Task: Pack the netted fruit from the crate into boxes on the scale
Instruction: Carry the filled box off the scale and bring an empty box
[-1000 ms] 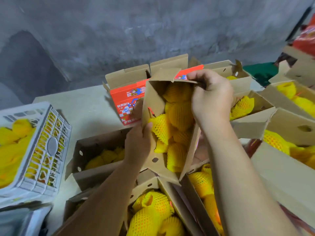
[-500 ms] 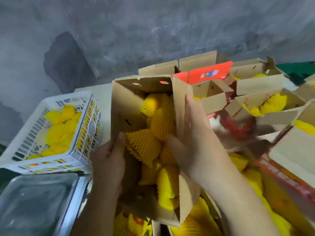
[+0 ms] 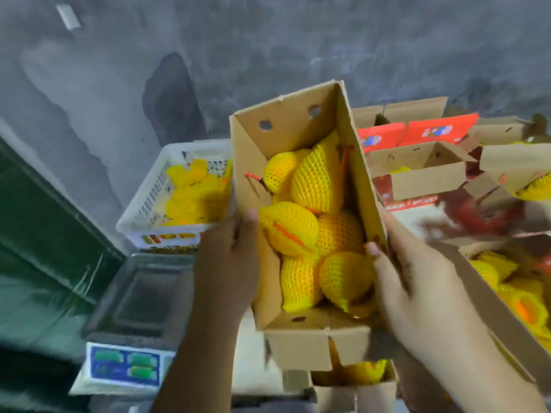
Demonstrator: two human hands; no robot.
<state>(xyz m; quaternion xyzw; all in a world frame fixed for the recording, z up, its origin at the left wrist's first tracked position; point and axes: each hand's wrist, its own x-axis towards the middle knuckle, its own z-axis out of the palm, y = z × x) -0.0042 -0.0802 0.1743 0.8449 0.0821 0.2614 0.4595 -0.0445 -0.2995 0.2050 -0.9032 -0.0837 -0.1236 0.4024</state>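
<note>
Both hands, left hand point(image 3: 229, 263) and right hand point(image 3: 417, 290), grasp the open cardboard box point(image 3: 286, 129) of netted fruit point(image 3: 316, 180); scale point(image 3: 140, 296) beside it; print unreadable.

Brown box point(image 3: 293, 126) I hold: fruit point(image 3: 320, 183) in yellow mesh netting, orange beneath. White lattice crate point(image 3: 143, 210); blue-faced scale point(image 3: 125, 368).

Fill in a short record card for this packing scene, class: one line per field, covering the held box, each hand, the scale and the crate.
Held box: open cardboard box filled with yellow netted fruit, carried above the table
Left hand: left hand grips the box's left wall, thumb over the rim
Right hand: right hand grips the right wall, thumb inside
Scale: steel scale at lower left, platform bare, box not on it
Crate: white crate behind the scale, holding netted fruit
Surroundings: more open boxes at right
</note>
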